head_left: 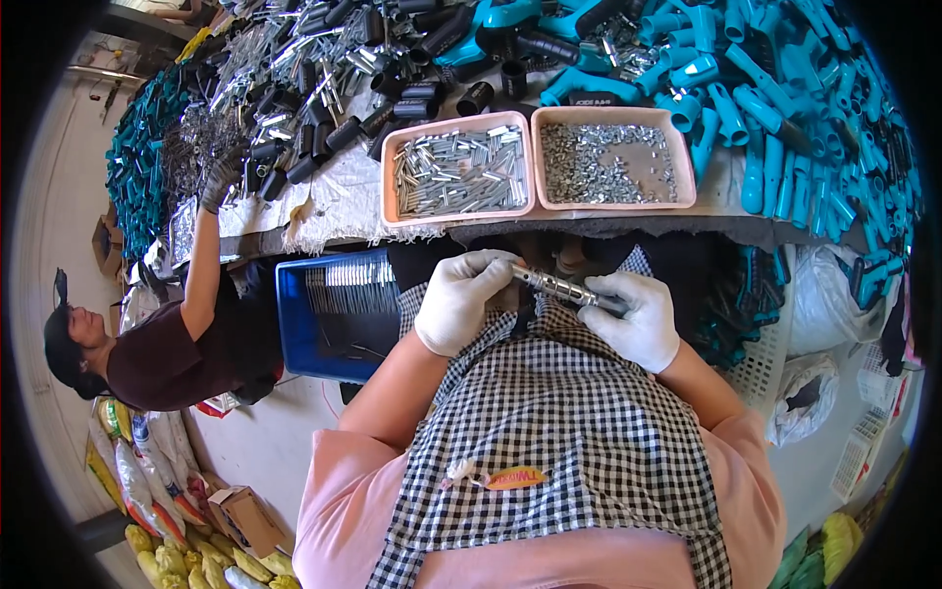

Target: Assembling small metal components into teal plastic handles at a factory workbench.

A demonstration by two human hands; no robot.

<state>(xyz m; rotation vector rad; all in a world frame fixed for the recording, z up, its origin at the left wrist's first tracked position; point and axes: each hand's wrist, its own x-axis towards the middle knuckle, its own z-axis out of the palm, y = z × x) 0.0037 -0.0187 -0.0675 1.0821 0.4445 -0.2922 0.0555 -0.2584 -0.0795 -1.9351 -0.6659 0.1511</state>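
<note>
In front of my checked apron, a silvery metal cylinder part [557, 285] with cut-outs along its side is held level between my gloved hands. My left hand [461, 302], in a white glove, pinches its left end. The thumb and fingers of my right hand [636, 316], gloved alike, close round its right end, hiding that tip. Just beyond lie two pink trays on the table edge: the left tray [389, 208] holds short metal pins [461, 172], the right tray [686, 177] small metal pieces [584, 162].
Teal plastic housings [775, 108] heap at the right, black sleeves and metal rods [339, 98] at the left. A blue crate [294, 324] with thin rods stands left of my lap. A co-worker [147, 358] reaches a gloved hand to the pile. White bags [829, 294] stand right.
</note>
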